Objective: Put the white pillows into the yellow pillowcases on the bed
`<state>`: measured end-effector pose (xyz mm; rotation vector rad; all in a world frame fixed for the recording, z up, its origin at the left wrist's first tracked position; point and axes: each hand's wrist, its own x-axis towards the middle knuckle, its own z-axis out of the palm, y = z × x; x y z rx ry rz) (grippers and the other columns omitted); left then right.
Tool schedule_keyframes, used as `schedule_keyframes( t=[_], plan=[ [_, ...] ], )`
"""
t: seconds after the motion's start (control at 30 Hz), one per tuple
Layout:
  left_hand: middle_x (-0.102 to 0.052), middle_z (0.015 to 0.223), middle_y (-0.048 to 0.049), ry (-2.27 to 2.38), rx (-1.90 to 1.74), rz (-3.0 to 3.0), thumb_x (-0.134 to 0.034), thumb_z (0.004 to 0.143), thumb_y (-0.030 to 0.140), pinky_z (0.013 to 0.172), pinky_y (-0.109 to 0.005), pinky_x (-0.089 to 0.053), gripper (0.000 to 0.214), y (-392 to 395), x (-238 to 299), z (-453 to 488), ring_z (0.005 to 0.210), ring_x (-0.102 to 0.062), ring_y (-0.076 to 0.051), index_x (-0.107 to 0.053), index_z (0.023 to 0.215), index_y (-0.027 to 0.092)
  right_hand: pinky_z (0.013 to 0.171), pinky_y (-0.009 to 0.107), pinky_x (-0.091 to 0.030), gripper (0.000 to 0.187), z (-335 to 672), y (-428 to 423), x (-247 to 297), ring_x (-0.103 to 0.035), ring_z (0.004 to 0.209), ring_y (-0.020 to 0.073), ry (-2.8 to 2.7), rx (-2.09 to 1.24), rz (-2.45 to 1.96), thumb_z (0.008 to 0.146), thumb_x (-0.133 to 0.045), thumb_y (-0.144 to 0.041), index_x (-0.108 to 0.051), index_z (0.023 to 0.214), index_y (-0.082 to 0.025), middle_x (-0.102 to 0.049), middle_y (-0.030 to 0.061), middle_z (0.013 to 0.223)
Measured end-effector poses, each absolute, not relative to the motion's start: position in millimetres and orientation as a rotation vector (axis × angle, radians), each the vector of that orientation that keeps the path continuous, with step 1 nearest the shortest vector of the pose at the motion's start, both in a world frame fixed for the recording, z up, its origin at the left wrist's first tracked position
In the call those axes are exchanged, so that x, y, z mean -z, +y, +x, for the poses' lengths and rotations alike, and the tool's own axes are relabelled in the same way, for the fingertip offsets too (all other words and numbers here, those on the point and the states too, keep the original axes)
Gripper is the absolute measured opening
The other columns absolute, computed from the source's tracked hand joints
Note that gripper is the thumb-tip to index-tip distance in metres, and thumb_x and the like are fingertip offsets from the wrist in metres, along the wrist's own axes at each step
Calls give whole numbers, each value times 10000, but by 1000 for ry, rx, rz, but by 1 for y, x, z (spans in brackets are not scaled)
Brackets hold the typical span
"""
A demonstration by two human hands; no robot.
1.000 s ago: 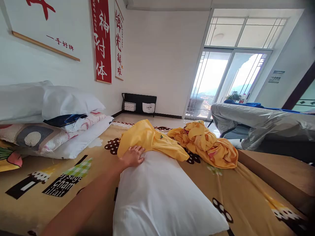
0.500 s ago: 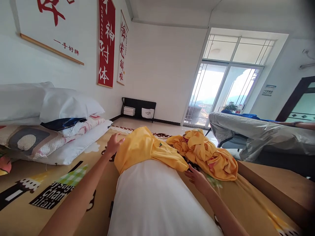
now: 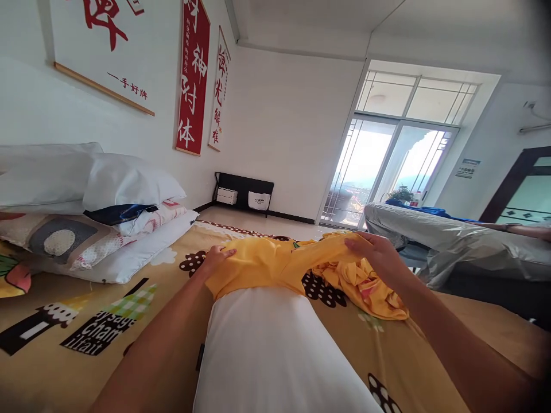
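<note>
A white pillow lies lengthwise in front of me, its far end inside a yellow pillowcase. My left hand is closed on the left edge of the pillowcase, thumb on top. With my right hand I pinch the right side of the pillowcase and hold it stretched up and out to the right, away from the pillow. Behind and below that hand lies a crumpled heap of yellow cloth, partly hidden by the stretched fabric.
A tan patterned sheet spreads under everything. Several pillows are stacked at left against the wall. At right are a brown board-like surface and a plastic-wrapped mattress-like item, with another person's arm at the edge.
My right hand has gone from beside the pillowcase corner to gripping it, lifting that side up and to the right. My left hand has closed on the left edge.
</note>
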<state>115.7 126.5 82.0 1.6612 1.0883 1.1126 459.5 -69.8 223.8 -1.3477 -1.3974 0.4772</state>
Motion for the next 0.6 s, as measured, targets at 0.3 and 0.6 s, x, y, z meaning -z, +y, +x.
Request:
schedule_keyframes(
  t=[0.3,0.6],
  plan=[
    [-598,766,4,803,-1240,1642,-573,730,455,685,-261,-465,272,105,-109,35,761,-554,-146,-523,701,190,515,283,-481,361,470,-73,-244,-604,587,185,-1350,-282,-1591,529,-756,-523,-681,675,-202,-668,26,641],
    [-659,619,-55,996,-128,1873,-635,646,643,564,-270,-430,468,97,-82,12,607,-642,-213,-611,631,176,534,292,-513,375,463,-40,-226,-641,626,203,-1350,-574,-1421,563,-798,-469,-668,804,-213,-682,27,728]
  ],
)
